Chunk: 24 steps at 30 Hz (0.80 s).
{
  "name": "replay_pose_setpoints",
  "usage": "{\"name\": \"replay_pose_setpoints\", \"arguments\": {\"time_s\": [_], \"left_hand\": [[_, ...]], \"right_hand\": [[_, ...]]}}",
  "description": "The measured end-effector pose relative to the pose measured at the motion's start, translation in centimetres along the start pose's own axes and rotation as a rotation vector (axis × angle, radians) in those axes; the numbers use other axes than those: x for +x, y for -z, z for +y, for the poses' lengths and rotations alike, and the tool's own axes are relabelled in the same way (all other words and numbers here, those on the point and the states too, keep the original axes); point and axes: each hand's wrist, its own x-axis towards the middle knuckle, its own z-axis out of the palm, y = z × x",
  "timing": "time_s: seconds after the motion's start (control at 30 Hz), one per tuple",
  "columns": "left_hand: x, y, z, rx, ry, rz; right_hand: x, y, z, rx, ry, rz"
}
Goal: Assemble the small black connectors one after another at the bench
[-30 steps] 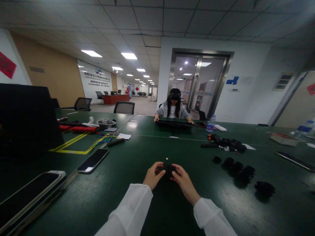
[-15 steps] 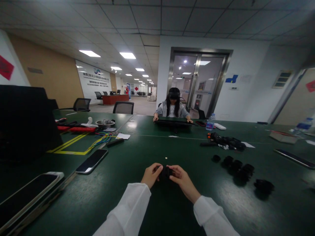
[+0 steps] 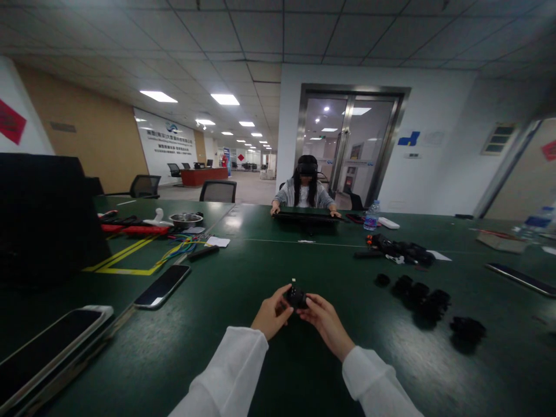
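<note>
A small black part (image 3: pixel 297 298), too dark to name more exactly, is held between my two hands above the green table (image 3: pixel 304 370). My left hand (image 3: pixel 271 314) grips it from the left, thumb and fingers closed on its edge. On the other side, my right hand (image 3: pixel 322 320) pinches it with bent fingers. Just beyond the part a tiny pale square (image 3: pixel 293 280) shows on the table. Off to the right lies a loose row of black parts, among them a small round one (image 3: pixel 382 280) and a larger one (image 3: pixel 467 330).
Two phones, one dark (image 3: pixel 163 286) and one pale-edged (image 3: pixel 52 339), lie at the left near a black screen (image 3: pixel 47 214). Colored wires (image 3: pixel 178 248) and a metal bowl (image 3: pixel 186 219) are behind them. Opposite sits a person (image 3: pixel 306 188) holding a black panel (image 3: pixel 307 216). A bottle (image 3: pixel 372 215) stands far right.
The black part has turned and come slightly up, showing more of itself between my fingers. My left hand has shifted a little, its fingers now higher on the part.
</note>
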Motion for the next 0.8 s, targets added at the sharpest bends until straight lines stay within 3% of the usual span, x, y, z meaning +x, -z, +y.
{"name": "replay_pose_setpoints", "arguments": {"time_s": [0.23, 0.4, 0.8], "left_hand": [[-0.02, 0.30, 0.39, 0.126, -0.130, 0.104], [-0.06, 0.27, 0.66, 0.179, -0.190, 0.092], [0.01, 0.33, 0.40, 0.198, -0.139, 0.130]], "right_hand": [[0.18, 0.19, 0.27, 0.015, -0.014, -0.018], [0.01, -0.09, 0.03, -0.021, -0.022, -0.018], [0.33, 0.39, 0.40, -0.086, 0.035, -0.049]]}}
